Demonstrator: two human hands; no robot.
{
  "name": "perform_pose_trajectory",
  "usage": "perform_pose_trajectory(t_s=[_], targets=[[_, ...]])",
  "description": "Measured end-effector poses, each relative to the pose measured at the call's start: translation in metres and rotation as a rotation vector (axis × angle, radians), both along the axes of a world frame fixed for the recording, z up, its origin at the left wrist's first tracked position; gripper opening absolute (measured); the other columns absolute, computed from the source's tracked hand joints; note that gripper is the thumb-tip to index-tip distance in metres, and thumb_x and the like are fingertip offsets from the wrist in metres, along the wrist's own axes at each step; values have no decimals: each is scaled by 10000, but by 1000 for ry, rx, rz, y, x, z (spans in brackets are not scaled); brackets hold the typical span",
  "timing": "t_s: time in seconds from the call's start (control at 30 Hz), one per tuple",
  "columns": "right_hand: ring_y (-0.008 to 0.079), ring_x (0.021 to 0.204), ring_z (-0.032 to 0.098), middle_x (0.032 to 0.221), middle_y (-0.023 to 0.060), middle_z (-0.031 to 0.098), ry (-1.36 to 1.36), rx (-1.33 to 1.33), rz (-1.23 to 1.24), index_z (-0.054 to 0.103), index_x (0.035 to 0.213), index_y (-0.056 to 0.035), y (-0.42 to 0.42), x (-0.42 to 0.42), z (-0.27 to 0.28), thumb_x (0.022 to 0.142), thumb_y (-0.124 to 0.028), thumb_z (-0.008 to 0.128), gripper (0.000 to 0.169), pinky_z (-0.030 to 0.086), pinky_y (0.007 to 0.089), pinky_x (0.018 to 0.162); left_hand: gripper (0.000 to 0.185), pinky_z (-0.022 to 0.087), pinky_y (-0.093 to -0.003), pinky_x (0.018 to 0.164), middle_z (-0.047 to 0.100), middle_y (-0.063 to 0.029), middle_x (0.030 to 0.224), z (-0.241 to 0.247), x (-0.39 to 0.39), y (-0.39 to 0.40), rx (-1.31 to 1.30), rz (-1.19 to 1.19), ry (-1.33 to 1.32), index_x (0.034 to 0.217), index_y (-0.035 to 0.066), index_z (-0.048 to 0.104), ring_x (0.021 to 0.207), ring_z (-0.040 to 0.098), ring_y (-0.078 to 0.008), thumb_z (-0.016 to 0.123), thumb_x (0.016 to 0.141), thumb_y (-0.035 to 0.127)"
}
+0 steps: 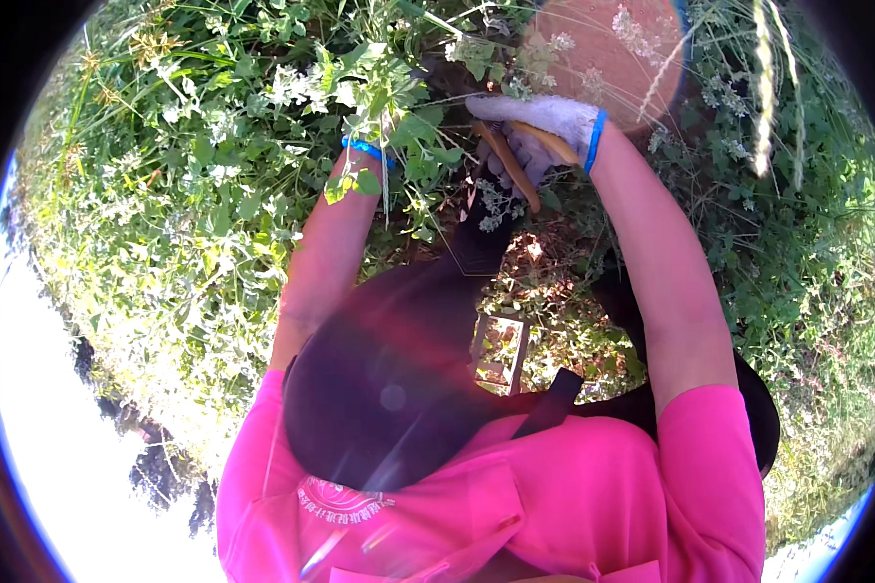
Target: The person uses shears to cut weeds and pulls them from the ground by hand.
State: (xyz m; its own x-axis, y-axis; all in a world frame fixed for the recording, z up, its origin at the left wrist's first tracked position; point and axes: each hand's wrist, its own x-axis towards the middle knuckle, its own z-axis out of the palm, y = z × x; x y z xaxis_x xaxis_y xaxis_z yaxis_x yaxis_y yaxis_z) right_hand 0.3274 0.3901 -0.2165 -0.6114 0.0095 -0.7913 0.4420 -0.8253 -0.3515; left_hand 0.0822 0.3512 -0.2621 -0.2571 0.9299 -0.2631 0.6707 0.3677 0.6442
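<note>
My right hand wears a whitish knit glove with a blue cuff. It grips spring-handled hand pruners with orange-brown handles, spread apart in the palm. Leaves and shade hide the blades. My left forearm reaches into the weeds, and a blue cuff rings the wrist. Beyond that cuff, leafy stems cover the left hand, so its fingers and anything in them cannot be made out. Both hands are low among dense green plants, with small pale flower clusters beside the pruners.
My dark-clad knee rises between the arms. Below it, a small grey rectangular frame stands over leaf litter. Thick weeds spread at left, and grassy growth at right. Pale seed heads hang near the camera.
</note>
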Motion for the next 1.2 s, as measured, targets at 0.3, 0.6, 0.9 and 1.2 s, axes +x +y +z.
perform_pose_trajectory(t_s=[0.3, 0.6, 0.9, 1.2], targets=[[175, 628, 597, 816, 25, 596, 90, -40, -218, 567, 1027, -64, 0, -22, -24, 845, -476, 668, 462, 542, 385, 562, 401, 502, -356, 595, 622, -101, 726, 1, -4, 5, 16, 32, -9, 855, 38, 643, 665, 626, -221, 624, 841, 439], [169, 561, 594, 735, 76, 611, -76, 58, -257, 608, 932, -18, -33, 3, 21, 846, -510, 652, 501, 522, 308, 482, 414, 496, -350, 582, 614, -91, 713, 19, -18, 7, -24, 51, 4, 850, 38, 638, 645, 615, -208, 623, 846, 452], [200, 726, 647, 872, 90, 637, 25, 11, -120, 580, 1052, -28, -32, 3, 27, 847, -551, 625, 563, 577, 363, 622, 427, 489, -343, 568, 606, -81, 700, 99, -54, 28, -189, 285, -31, 845, 38, 633, 625, 604, -194, 621, 851, 465], [223, 687, 642, 777, 94, 622, -140, 145, -157, 587, 923, -31, -17, 29, 80, 833, -510, 664, 493, 567, 373, 616, 372, 392, -241, 444, 563, -23, 631, 165, -49, 7, 300, 591, -633, 759, 66, 630, 504, 501, -108, 611, 908, 406]])
